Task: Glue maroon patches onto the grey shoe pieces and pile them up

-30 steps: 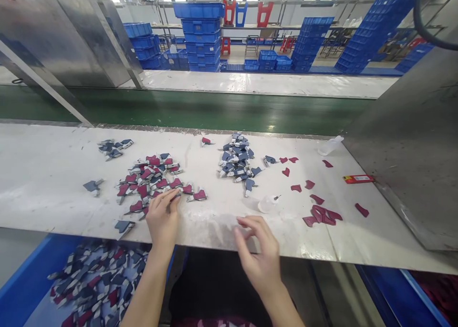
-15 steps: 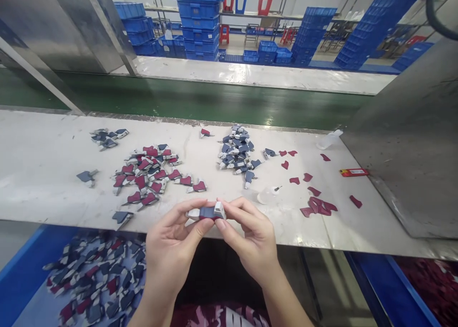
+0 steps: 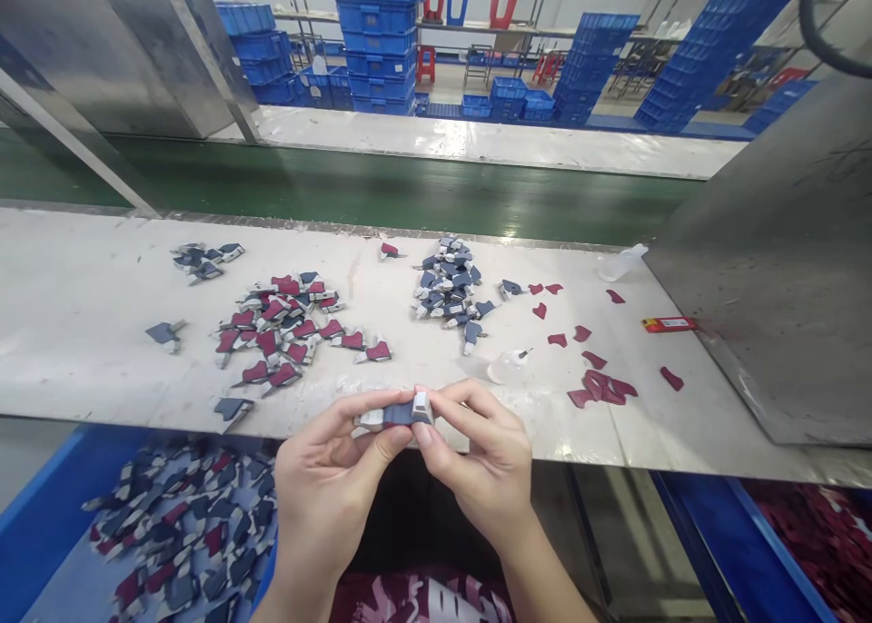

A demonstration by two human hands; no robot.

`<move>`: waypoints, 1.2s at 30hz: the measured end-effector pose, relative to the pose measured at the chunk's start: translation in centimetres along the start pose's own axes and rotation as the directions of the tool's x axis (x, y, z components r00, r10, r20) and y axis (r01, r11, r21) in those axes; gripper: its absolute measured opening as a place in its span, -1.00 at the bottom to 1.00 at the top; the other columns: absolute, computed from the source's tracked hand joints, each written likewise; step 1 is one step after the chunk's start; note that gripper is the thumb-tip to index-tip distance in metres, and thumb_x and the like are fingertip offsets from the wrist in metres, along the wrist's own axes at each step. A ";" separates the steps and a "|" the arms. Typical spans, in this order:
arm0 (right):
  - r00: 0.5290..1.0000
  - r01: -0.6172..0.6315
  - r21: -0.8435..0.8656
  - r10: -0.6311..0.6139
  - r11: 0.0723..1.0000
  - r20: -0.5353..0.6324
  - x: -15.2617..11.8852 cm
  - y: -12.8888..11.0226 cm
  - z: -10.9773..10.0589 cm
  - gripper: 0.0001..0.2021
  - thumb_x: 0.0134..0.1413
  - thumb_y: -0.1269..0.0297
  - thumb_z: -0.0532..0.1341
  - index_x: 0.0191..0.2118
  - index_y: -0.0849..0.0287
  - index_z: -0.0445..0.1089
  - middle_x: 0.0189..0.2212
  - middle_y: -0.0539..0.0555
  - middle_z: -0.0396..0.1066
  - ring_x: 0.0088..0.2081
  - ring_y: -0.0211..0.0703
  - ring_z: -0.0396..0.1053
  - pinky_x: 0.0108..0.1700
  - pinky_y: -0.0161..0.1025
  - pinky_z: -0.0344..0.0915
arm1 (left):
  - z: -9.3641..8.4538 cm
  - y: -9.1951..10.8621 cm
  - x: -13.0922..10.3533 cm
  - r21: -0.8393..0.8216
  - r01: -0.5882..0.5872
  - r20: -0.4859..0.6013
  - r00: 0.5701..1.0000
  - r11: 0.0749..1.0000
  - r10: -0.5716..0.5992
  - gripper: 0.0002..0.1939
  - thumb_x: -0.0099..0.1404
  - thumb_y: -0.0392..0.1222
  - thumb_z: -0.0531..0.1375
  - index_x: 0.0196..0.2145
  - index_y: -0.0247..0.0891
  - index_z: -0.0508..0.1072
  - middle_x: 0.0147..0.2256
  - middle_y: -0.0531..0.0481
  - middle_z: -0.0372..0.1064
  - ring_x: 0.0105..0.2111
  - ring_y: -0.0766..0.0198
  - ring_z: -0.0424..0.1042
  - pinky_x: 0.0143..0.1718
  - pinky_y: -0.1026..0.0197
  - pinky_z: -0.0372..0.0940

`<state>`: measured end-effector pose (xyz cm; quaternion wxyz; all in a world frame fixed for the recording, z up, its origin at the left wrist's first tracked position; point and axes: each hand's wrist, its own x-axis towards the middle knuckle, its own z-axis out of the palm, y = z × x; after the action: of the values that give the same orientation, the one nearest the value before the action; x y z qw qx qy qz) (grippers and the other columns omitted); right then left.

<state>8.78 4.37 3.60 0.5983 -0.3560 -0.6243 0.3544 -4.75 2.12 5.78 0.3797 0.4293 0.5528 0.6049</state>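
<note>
I see left hand and right hand pinching the grey part, fingers at either end; long axis seemingly crosswise

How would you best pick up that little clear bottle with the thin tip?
I'd pinch the clear bottle by its rounded body, probably from the near left: its thin dark tip points up and to the right, away from that side. The right hand is nearest, but it holds a blue-and-grey part.
</note>
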 end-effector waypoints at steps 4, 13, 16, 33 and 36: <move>1.000 -0.028 0.008 0.027 1.000 0.015 0.1 0.3 0.2 -0.64 0.13 0.43 0.30 0.03 -0.04 0.52 -0.37 0.02 0.43 -0.36 -0.22 0.43 -0.32 -0.25 0.43 | -0.1 -0.4 -0.1 0.076 -0.001 -0.017 1.000 0.997 0.003 -0.77 0.08 -0.11 0.42 -0.28 -0.20 0.61 -0.34 -0.04 0.61 -0.39 0.12 0.61 -0.33 0.15 0.57; 0.988 -0.149 -0.199 0.154 0.969 0.010 -0.3 3.9 -0.9 -0.86 0.08 0.30 0.37 -0.20 0.13 0.60 -0.32 0.10 0.54 -0.30 -0.13 0.50 -0.26 -0.20 0.47 | -3.3 -6.0 6.1 0.410 -0.107 0.044 0.994 0.906 0.098 -0.79 0.19 -0.09 0.32 -0.21 -0.17 0.59 -0.22 -0.06 0.58 -0.22 0.09 0.57 -0.07 0.02 0.46; 0.972 -0.014 -0.411 -0.084 0.912 -0.218 -1.2 4.5 -3.1 -0.86 0.14 0.36 0.30 -0.18 0.08 0.58 -0.31 0.10 0.49 -0.24 -0.10 0.43 -0.24 -0.14 0.44 | -5.3 -6.8 10.4 0.732 -0.266 -0.012 0.915 0.627 0.403 -0.78 0.25 -0.11 0.26 -0.16 -0.16 0.58 -0.14 -0.14 0.54 -0.08 -0.02 0.48 0.10 -0.16 0.29; 0.902 -0.161 -0.544 -0.101 0.823 -0.420 -3.1 7.9 -8.0 -0.47 0.10 0.26 0.33 0.18 0.09 0.27 -0.07 0.16 0.44 -0.06 -0.01 0.44 0.01 0.04 0.44 | 11.4 -9.5 7.5 0.666 -0.546 0.517 0.829 0.508 0.213 -0.74 0.34 -0.34 0.07 -0.04 -0.32 0.40 -0.14 -0.23 0.44 -0.06 -0.06 0.33 -0.03 -0.04 0.29; 0.795 -0.162 -0.477 -0.172 0.864 -0.581 -3.7 7.7 -8.1 -0.60 0.07 0.27 0.36 0.05 0.12 0.38 -0.15 0.12 0.52 -0.16 -0.06 0.52 -0.11 -0.10 0.50 | 10.3 -9.0 6.7 0.685 -0.527 0.487 0.845 0.503 0.223 -0.68 0.37 -0.39 -0.04 0.01 -0.36 0.38 -0.13 -0.27 0.40 -0.08 -0.06 0.31 -0.04 -0.05 0.27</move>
<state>17.11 5.10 -4.68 0.6526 -0.5922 -0.4706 0.0444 2.48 12.86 -2.27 0.0917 0.7596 0.5809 0.2779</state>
